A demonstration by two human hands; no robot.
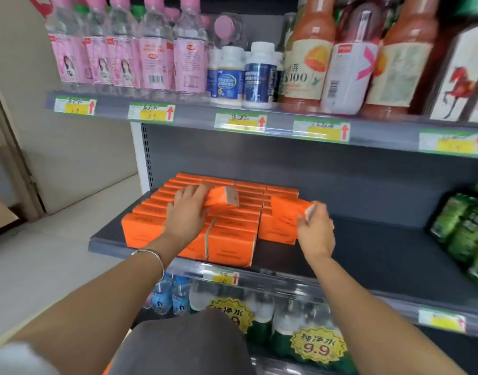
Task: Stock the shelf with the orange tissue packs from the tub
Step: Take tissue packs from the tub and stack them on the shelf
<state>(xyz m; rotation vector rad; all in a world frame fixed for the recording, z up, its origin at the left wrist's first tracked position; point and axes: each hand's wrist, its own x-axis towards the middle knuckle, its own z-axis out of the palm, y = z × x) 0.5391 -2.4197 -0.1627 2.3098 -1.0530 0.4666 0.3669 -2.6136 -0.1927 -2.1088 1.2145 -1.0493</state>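
A person reaches both bare arms into a grey store shelf point(367, 247), each hand closed around one orange tissue pack. The left hand point(187, 212), a thin silver bangle point(154, 257) on its wrist, grips a pack point(221, 197) from above, fingers curled over its long edge, holding it tilted over the rows already stocked. The right hand point(315, 228) pinches the white end of a second pack point(289, 208) between thumb and fingers, just above the rightmost column. The stocked packs point(232, 239) are bright orange blocks with small dark lettering too blurred to read, standing upright in tight rows at the shelf's left end. To the right lie green packets point(465, 228), well apart from the tissues. On the shelf above stand pink-labelled water bottles point(156, 50), white jars with blue labels point(256, 77) and reddish juice bottles point(305, 58), one marked "100". Yellow price tags carry red arrows. Below, yellow starburst stickers point(317, 346) read "9.9".
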